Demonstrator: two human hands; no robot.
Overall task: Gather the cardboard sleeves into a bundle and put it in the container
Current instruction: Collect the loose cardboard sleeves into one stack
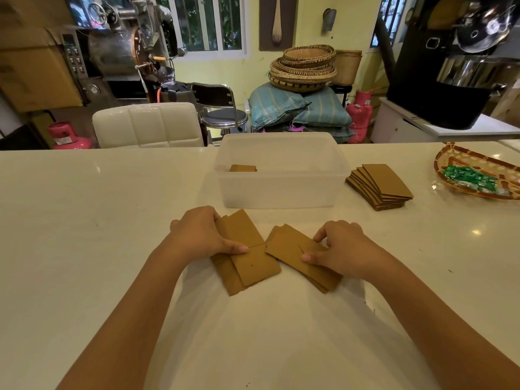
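Observation:
Two loose piles of flat brown cardboard sleeves lie on the white counter in front of me. My left hand (201, 235) rests on the left pile (247, 263), thumb pressing its top sleeve. My right hand (337, 249) holds the right pile (292, 249), fingers curled over its far edge and thumb on top. Just beyond stands a translucent plastic container (281, 190) with a few sleeves (242, 168) lying inside at its left. A fanned stack of sleeves (380, 185) sits to the right of the container.
A woven tray (450, 161) with green wrapped items lies at the counter's far right. Behind the counter stand a white padded chair (146, 125), a stool, sacks, baskets and roasting machines.

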